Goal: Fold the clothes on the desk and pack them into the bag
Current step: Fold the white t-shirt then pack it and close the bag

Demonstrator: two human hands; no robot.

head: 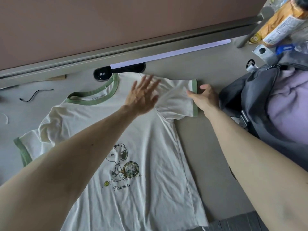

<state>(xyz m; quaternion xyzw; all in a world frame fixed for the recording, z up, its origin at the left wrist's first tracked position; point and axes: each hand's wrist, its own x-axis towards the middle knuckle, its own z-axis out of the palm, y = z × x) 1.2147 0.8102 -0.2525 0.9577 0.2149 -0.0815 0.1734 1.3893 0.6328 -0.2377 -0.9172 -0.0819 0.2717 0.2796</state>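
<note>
Smoothing stage, by judgement; no fold is made yet. A white T-shirt [158, 164] is laid flat, print up, on the desk [208, 147] beneath both forearms. The left hand [141, 95] is spread flat over the shoulder, blurred, so contact cannot be confirmed. Just right of it, the sleeve [176, 100] is pinched at its green cuff by the right hand [205, 99]. A grey bag [241, 100] is set just right of that hand, with a lilac garment [286, 114] inside. Next, the sleeve is probably to be drawn inward over the chest; the shoulder needs pinning so the body is not dragged.
</note>
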